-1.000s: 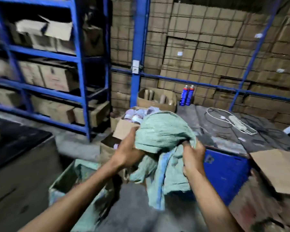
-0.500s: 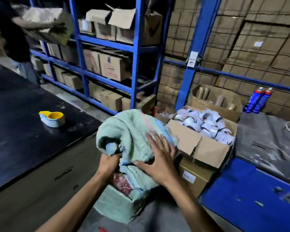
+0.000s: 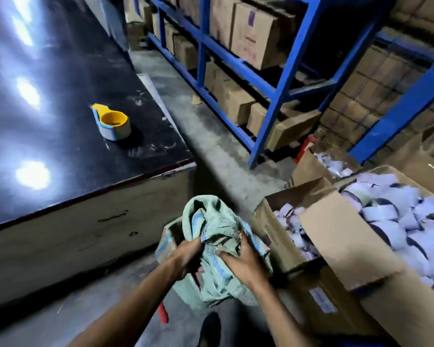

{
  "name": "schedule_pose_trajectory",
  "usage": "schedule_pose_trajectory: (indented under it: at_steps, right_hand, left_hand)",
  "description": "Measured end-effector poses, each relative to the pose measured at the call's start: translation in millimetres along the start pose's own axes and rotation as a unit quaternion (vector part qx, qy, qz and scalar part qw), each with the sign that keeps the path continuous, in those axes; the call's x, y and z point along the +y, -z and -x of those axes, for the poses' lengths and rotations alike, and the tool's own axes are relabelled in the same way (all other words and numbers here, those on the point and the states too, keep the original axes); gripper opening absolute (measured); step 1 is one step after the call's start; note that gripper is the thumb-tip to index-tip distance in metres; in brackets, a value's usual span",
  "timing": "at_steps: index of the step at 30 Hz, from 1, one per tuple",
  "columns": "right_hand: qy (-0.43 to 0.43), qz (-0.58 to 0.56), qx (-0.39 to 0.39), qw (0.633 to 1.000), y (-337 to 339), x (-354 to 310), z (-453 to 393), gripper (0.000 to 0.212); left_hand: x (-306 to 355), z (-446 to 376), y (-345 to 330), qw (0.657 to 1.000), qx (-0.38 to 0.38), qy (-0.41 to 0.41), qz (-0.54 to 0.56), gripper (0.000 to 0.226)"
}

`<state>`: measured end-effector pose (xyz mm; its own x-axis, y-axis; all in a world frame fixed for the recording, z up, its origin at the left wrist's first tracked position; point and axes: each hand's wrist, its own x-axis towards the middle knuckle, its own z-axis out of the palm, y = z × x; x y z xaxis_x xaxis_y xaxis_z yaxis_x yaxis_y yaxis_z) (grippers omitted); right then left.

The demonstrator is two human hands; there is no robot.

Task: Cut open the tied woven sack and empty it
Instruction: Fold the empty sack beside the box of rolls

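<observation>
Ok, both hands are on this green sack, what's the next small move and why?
Probably press the sack down into the box beneath it. The left hand and right hand both grip it bunched and crumpled, it looks limp and emptied, and it sits partly inside that box.

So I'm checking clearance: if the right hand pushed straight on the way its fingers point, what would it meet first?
The right hand already grips the crumpled green sack; beyond that, probably the left hand.
</observation>
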<state>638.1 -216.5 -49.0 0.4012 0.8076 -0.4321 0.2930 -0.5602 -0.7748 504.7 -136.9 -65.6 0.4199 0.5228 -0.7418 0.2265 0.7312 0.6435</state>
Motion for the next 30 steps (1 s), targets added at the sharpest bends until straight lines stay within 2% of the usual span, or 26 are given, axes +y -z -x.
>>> schedule_pose_trajectory:
  at_steps: [3,6,8,13,15,21,24,27,30]
  right_hand:
    - [-0.038,-0.014,0.002,0.999,8.5,24.5,-61.2,0.084]
    - [-0.091,0.003,-0.013,0.996,16.7,38.0,-111.1,0.062]
    - [-0.105,0.014,-0.025,0.994,14.9,35.7,-126.9,0.05]
    - [-0.098,0.084,-0.139,0.982,-45.9,45.6,-129.7,0.028]
    - [-0.094,0.107,-0.188,0.972,-85.9,56.1,-119.0,0.021]
    - [-0.055,0.193,-0.272,0.941,-209.3,122.2,-99.4,0.025]
    - [-0.034,0.222,-0.271,0.936,-269.4,166.3,-107.3,0.01]
    - [-0.011,0.267,-0.262,0.927,-336.9,235.6,-137.7,0.027]
    - [0.015,0.332,-0.228,0.915,-394.5,305.5,-173.4,0.037]
  left_hand:
    - [13.3,-25.6,-3.8,0.997,0.047,0.045,0.033,0.037]
    - [10.8,-48.8,14.9,0.989,0.141,0.034,-0.01,0.073]
    - [4.3,-49.1,26.1,0.98,0.185,0.038,-0.067,0.084]
    - [-32.8,-33.9,53.4,0.958,0.244,0.037,-0.147,0.064]
    - [-62.0,-26.4,70.5,0.947,0.261,0.059,-0.178,0.065]
    - [-178.3,-22.6,135.2,0.885,0.331,0.086,-0.315,0.068]
    - [-239.6,-44.7,175.1,0.863,0.335,0.092,-0.367,0.069]
    - [-307.5,-83.4,221.7,0.844,0.33,0.092,-0.413,0.07]
    - [-371.5,-126.1,261.8,0.84,0.315,0.08,-0.434,0.068]
